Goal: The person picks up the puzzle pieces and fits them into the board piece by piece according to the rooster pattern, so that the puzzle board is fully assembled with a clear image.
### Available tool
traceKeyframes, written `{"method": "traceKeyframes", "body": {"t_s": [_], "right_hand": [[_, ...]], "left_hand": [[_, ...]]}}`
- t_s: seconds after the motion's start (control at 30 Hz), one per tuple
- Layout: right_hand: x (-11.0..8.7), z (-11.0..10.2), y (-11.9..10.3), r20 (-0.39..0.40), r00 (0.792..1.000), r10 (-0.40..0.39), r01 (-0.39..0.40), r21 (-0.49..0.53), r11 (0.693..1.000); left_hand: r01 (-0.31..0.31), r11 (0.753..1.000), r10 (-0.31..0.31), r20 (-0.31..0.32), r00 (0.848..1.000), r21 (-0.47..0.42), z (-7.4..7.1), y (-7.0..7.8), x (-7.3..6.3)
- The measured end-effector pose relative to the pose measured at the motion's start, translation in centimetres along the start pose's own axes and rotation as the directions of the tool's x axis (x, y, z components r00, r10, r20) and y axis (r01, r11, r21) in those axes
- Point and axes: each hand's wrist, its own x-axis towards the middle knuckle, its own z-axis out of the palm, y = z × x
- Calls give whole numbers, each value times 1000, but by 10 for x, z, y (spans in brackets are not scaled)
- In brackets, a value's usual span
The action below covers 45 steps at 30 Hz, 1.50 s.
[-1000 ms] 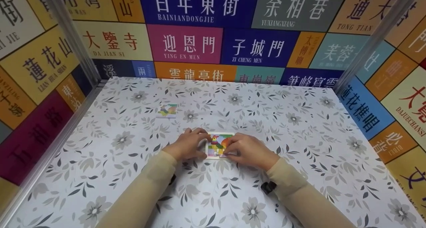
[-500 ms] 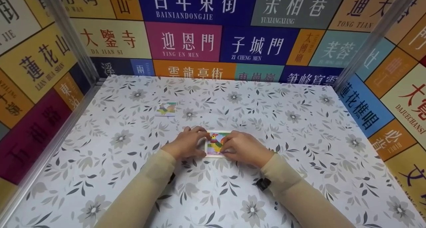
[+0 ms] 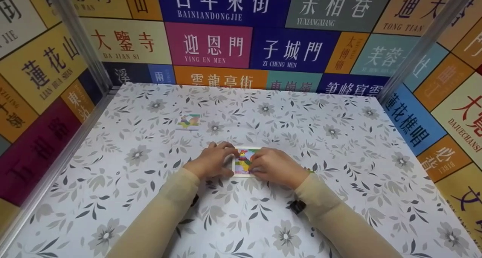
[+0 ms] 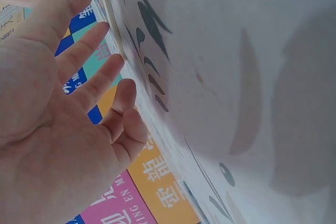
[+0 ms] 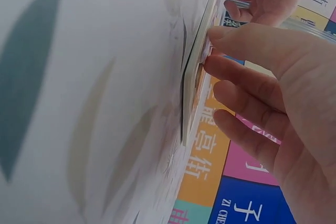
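Observation:
A small rooster jigsaw puzzle (image 3: pixel 244 164) in a pale frame lies flat on the table, its right part covered by fingers. My left hand (image 3: pixel 212 160) holds the frame's left end, thumb near the lower corner and fingers near the upper one. In the left wrist view, the left hand's fingertips (image 4: pixel 116 61) meet the frame edge. My right hand (image 3: pixel 276 165) is over the right side of the picture. Seen from the right wrist, its thumb and index finger pinch a small puzzle piece (image 5: pixel 206 52) at the board's surface; most of the piece is hidden.
A second small colourful picture card (image 3: pixel 188 121) lies farther back, to the left. The table (image 3: pixel 339 212) wears a white cover with grey flowers and leaves. Panels with large characters (image 3: pixel 211 45) stand behind and at both sides.
My right hand has shifted slightly left over the puzzle, and the pale patch by the rooster's feet now shows colour. The left hand stays at the frame. The head view has tilted slightly.

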Motion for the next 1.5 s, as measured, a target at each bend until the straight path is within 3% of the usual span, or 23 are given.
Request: {"method": "traceKeyframes", "body": {"t_s": [0.37, 0.7, 0.93, 1.17, 1.5], "right_hand": [[-1, -7, 0, 19, 1000, -13, 13, 14, 1000], [5, -10, -1, 61, 998, 28, -31, 39, 999], [4, -10, 2, 30, 999, -14, 12, 47, 999], [-11, -12, 7, 36, 993, 114, -118, 165, 979], [-58, -18, 28, -5, 969, 245, -241, 169, 956]], "left_hand": [[83, 996, -83, 41, 996, -14, -4, 2, 4], [85, 996, -85, 33, 996, 22, -9, 2, 5], [17, 999, -17, -5, 1000, 41, -7, 0, 4], [71, 997, -72, 21, 997, 7, -4, 0, 4], [95, 995, -95, 40, 995, -20, 4, -1, 2]]}}
